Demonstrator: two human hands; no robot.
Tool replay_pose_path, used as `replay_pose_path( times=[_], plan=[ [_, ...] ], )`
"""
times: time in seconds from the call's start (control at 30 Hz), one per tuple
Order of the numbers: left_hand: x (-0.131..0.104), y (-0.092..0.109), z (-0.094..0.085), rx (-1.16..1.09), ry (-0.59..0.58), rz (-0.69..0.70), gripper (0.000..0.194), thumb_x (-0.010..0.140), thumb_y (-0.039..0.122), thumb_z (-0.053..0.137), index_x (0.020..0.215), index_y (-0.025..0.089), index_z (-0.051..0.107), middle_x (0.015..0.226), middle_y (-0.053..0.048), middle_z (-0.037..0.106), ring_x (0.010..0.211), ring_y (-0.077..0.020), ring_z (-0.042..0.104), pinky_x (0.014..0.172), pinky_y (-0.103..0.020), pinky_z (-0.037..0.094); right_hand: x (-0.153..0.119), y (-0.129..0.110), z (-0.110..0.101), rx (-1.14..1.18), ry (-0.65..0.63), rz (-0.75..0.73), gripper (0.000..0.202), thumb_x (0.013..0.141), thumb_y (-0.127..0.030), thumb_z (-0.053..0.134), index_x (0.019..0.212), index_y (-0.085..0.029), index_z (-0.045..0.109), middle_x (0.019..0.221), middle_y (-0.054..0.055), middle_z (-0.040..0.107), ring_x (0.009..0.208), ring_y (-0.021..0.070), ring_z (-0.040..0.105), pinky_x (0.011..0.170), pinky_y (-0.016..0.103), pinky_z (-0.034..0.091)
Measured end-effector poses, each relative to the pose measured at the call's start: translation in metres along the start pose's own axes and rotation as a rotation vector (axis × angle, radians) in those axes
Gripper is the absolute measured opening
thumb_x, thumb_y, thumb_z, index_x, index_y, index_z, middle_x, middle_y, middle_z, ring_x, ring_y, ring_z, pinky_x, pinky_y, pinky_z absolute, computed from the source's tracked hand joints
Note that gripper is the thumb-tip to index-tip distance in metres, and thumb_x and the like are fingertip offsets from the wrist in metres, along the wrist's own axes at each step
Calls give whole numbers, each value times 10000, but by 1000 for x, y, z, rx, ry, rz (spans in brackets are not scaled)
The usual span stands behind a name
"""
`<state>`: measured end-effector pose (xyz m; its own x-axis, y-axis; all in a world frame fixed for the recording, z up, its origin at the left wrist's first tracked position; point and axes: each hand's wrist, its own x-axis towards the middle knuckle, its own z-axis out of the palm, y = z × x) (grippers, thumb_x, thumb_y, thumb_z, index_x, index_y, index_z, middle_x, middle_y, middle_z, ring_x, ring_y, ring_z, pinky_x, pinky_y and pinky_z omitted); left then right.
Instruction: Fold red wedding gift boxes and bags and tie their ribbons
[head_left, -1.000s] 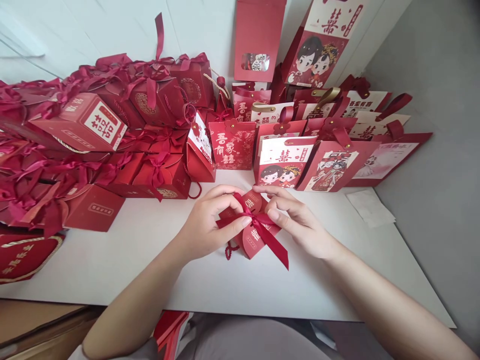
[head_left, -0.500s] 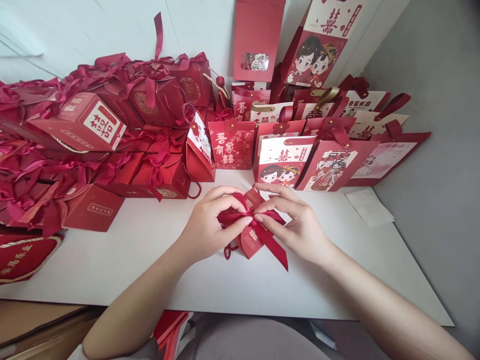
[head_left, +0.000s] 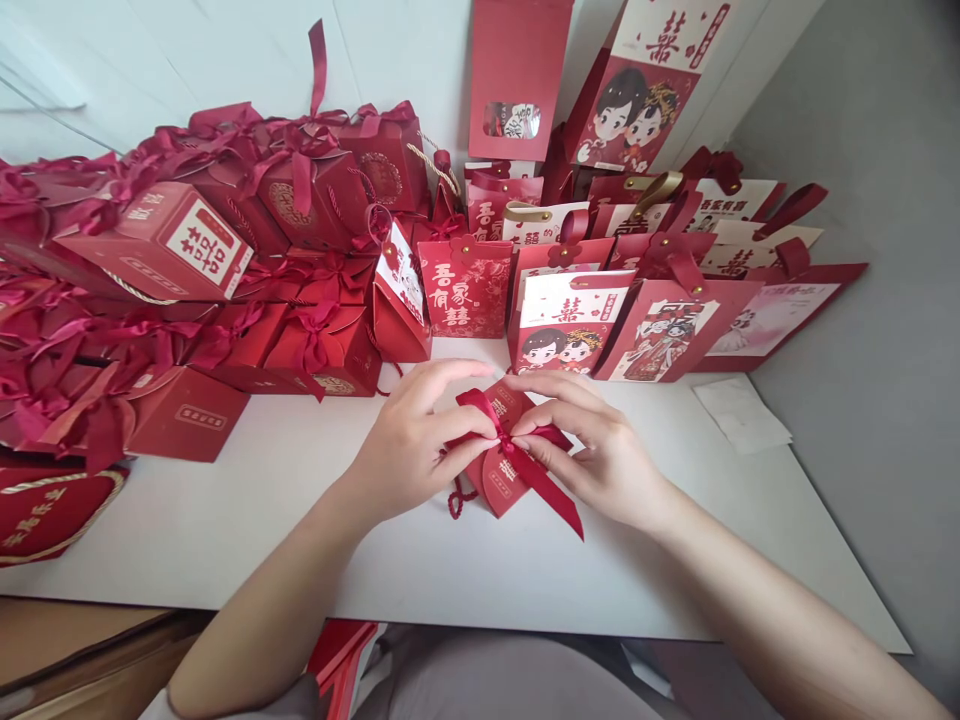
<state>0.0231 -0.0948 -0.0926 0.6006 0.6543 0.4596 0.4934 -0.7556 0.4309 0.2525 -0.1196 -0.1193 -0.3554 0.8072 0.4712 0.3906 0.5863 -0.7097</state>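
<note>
A small red gift box [head_left: 501, 480] with gold lettering stands on the white table in front of me. A dark red ribbon [head_left: 551, 497] is looped in a bow on top of it, one tail hanging toward the lower right. My left hand [head_left: 420, 445] pinches the bow's left side between thumb and finger near the knot. From the right, my right hand [head_left: 592, 445] pinches the ribbon beside the knot. A twisted red cord [head_left: 459, 497] lies at the box's left side.
Many red boxes with ribbon bows [head_left: 187, 415] are piled at the left. Red and white gift bags [head_left: 465, 290] stand at the back right. A white tissue [head_left: 742, 413] lies on the white table [head_left: 420, 580], near the grey wall.
My left hand has shifted slightly left, its index finger now stretched out above the bow. More of the bow's left loop shows. The ribbon tail has moved slightly right.
</note>
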Motion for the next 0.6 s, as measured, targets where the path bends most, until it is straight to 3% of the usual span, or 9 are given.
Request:
replay_pose_path(
  times=[0.1, 0.27, 0.37, 0.43, 0.6],
  plan=[
    [-1, -5, -2, 110, 17, 95, 86, 889, 190, 659, 851, 243, 716, 1241, -65, 596, 1097, -215, 581, 959, -381, 453, 0, -1, 0, -50, -8, -70, 86, 940, -176, 624, 979, -248, 647, 1342, 92, 632, 1272, 263, 550, 1074, 478, 455],
    [-1, -12, -3, 209, 47, 227, 99, 870, 178, 680, 839, 266, 715, 857, -22, 640, 817, -171, 535, 749, -320, 444, 0, -2, 0, -113, -29, -115, 94, 944, -160, 613, 988, -242, 629, 1339, 82, 646, 1310, 260, 539, 1094, 473, 443],
    [0, -17, -2, 202, 108, 347, 135, 849, 117, 694, 858, 251, 688, 793, 1, 635, 777, -159, 518, 712, -298, 437, 0, -2, -1, -168, -32, -166, 98, 950, -145, 607, 992, -230, 630, 1330, 77, 658, 1315, 259, 537, 1079, 472, 451],
    [0, -19, -1, 159, 89, 388, 146, 846, 93, 693, 910, 222, 667, 820, 1, 661, 790, -155, 538, 732, -299, 449, 0, -1, -1, -188, -23, -209, 107, 945, -133, 615, 996, -225, 636, 1307, 74, 670, 1300, 256, 544, 1069, 468, 454],
    [-2, -14, 1, -65, -64, 139, 86, 863, 127, 671, 918, 176, 628, 815, -11, 632, 765, -134, 530, 747, -290, 460, 2, 0, -1, -87, 6, -149, 83, 931, -151, 645, 967, -226, 649, 1231, 89, 650, 1203, 248, 579, 1031, 460, 481]
  ],
)
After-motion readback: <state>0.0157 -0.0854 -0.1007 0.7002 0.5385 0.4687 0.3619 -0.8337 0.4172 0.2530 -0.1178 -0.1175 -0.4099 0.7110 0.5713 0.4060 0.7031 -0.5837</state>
